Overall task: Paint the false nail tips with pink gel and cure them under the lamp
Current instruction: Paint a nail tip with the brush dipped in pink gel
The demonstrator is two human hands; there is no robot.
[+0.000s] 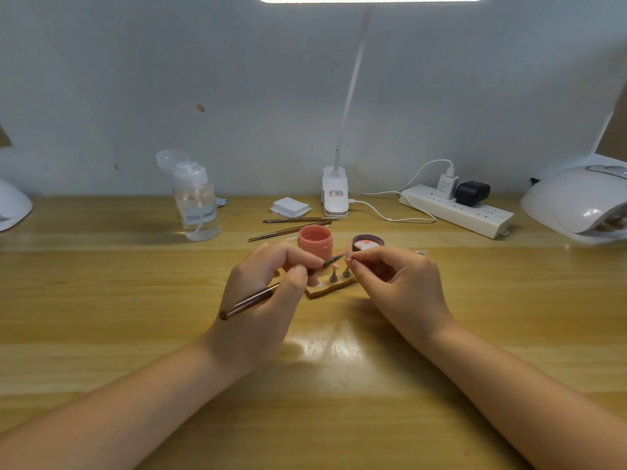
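Bare desk (101, 300) flanks both hands (brush (251, 301) in left (268, 293))

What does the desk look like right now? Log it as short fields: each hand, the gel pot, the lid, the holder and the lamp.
left hand: holds brush, bristles at nail tip
right hand: pinches nail tip
gel pot: open, pink, behind hands
lid: off, right of pot
holder: on desk between hands, stands on it
curing lamp: far right, away from hands
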